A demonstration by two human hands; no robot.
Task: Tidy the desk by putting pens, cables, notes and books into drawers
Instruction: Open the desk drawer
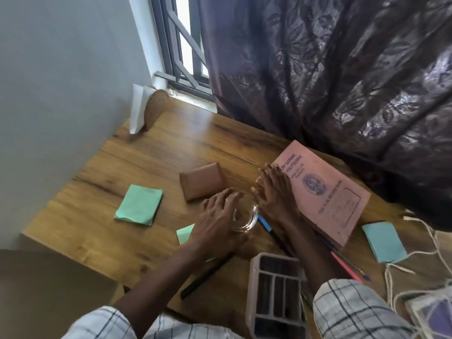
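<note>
Spreading loosely, the left fingers (230, 195) of the left hand (216, 216) lie over the clear glass dish (247, 222); whether they touch its rim is blurred. The right fingers (267, 178) are straight and close together, and the right hand (275, 193) rests flat at the near edge of the pink record book (329, 192), at 2 o'clock from the dish. A brown case (203, 181) lies at 11 o'clock, a green note pad (139, 205) at 9, a blue pen (265, 222) just beside the dish at 4, a black pen (205, 277) at 7, a divided tray (253, 289) at 6, all on the wooden desk (151, 152).
</note>
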